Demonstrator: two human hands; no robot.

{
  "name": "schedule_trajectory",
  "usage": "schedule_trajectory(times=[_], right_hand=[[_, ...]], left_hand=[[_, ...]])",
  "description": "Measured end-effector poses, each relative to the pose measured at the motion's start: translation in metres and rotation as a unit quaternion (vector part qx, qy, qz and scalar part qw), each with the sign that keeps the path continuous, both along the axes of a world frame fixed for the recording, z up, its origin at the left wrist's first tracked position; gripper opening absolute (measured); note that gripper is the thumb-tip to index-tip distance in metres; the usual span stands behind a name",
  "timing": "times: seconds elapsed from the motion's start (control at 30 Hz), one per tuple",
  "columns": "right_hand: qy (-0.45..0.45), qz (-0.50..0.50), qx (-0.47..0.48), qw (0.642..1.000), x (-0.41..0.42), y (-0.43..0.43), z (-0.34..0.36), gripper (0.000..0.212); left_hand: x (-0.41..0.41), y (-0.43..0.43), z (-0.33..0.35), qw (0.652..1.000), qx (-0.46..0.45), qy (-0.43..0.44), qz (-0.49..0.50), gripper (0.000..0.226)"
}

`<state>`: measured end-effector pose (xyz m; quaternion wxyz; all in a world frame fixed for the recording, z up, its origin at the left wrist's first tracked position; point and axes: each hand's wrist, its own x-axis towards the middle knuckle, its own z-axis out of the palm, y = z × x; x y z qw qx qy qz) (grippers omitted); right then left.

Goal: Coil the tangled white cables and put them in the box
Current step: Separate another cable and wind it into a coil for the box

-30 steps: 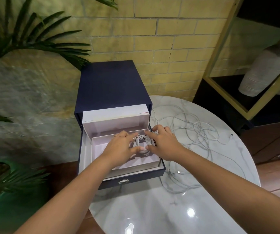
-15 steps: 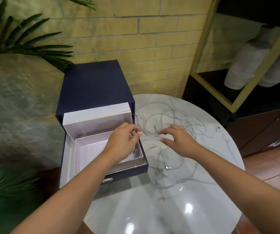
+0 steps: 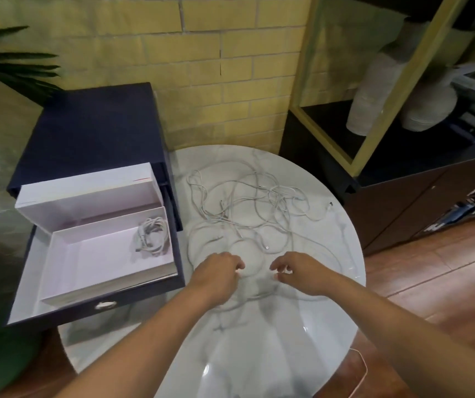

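My 2 bare forearms reach forward over a round white marble table [image 3: 259,354]. My left hand [image 3: 219,271] and right hand [image 3: 296,271] hang close together above it, knuckles up and fingers curled downward. They sit at the near edge of a tangle of thin white cables [image 3: 247,208], which sprawls in loose loops across the far half of the table. The fingertips of both hands are right at a near loop of cable. The blur there means I cannot tell whether either hand pinches the cable or only touches it.

Left of the tangle stands a navy drawer cabinet [image 3: 93,130]. Its drawer is pulled open toward me, with a metal pull [image 3: 105,305] on the front. Inside the drawer lies a shallow white box [image 3: 87,254], open, with a white lid [image 3: 87,193] propped behind it. 1 coiled white cable [image 3: 151,232] rests in the box's far right corner, beside the right wall.

Behind everything is a yellow brick wall [image 3: 202,67]. At the right, a gold-framed shelf [image 3: 328,145] holds 2 pale ribbed vases [image 3: 374,90]. Palm fronds [image 3: 15,64] show at the upper left.
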<state>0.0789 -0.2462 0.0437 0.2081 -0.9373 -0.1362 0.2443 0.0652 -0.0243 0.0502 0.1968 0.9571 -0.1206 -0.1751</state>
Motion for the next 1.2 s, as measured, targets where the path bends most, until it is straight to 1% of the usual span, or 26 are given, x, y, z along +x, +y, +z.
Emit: schedule_trajectory(times=[0.1,0.17,0.27,0.33,0.4,0.47,0.53,0.57,0.63,0.67,0.8,0.87,0.93,1.0,1.1,1.2], right_hand=[[0.027,0.026,0.000,0.999,-0.002,-0.014,-0.009,0.030],[0.036,0.036,0.005,0.999,-0.001,-0.022,-0.013,0.030],[0.037,0.053,0.012,0.998,0.003,-0.028,-0.016,0.031],[0.039,0.064,0.013,0.997,0.007,-0.033,-0.018,0.031],[0.039,0.068,0.016,0.997,0.011,-0.037,-0.019,0.033],[0.030,0.074,0.029,0.996,0.014,-0.038,-0.017,0.038],[0.011,0.083,0.055,0.995,0.018,-0.039,-0.010,0.039],[0.000,0.087,0.067,0.994,0.021,-0.039,-0.005,0.033],[-0.026,0.079,0.102,0.991,0.027,-0.039,0.005,0.015],[-0.032,0.058,0.130,0.989,0.031,-0.040,0.011,0.011],[-0.028,-0.049,0.257,0.965,0.048,-0.045,0.044,0.017],[-0.040,-0.075,0.304,0.949,0.057,-0.048,0.066,0.017],[-0.058,-0.087,0.341,0.934,0.065,-0.051,0.088,0.017],[-0.058,-0.115,0.386,0.913,0.071,-0.055,0.107,0.017],[-0.084,-0.146,0.433,0.885,0.079,-0.060,0.129,0.019],[-0.125,-0.169,0.465,0.860,0.084,-0.062,0.140,0.020]], left_hand=[[-0.002,-0.001,-0.021,0.990,0.132,0.042,-0.039,0.046],[-0.005,0.000,-0.032,0.979,0.186,0.052,-0.059,0.047],[-0.006,0.003,-0.047,0.968,0.236,0.034,-0.074,0.038],[-0.004,-0.001,-0.051,0.969,0.238,0.002,-0.061,0.029],[-0.002,-0.006,-0.046,0.980,0.193,-0.042,-0.038,0.028],[0.001,-0.015,-0.035,0.986,0.124,-0.111,-0.006,0.027],[0.005,-0.024,-0.021,0.979,0.079,-0.184,0.026,0.024],[0.008,-0.029,-0.015,0.975,0.066,-0.210,0.039,0.024],[0.015,-0.036,-0.005,0.971,0.029,-0.230,0.059,0.023],[0.018,-0.038,-0.001,0.971,0.001,-0.232,0.066,0.023],[0.024,-0.041,0.016,0.964,-0.122,-0.214,0.097,0.021],[0.024,-0.042,0.023,0.965,-0.138,-0.189,0.119,0.019],[0.025,-0.041,0.026,0.966,-0.135,-0.172,0.135,0.017],[0.025,-0.038,0.025,0.965,-0.145,-0.150,0.157,0.017],[0.025,-0.030,0.025,0.954,-0.179,-0.115,0.209,0.021],[0.024,-0.025,0.030,0.939,-0.206,-0.114,0.250,0.026]])
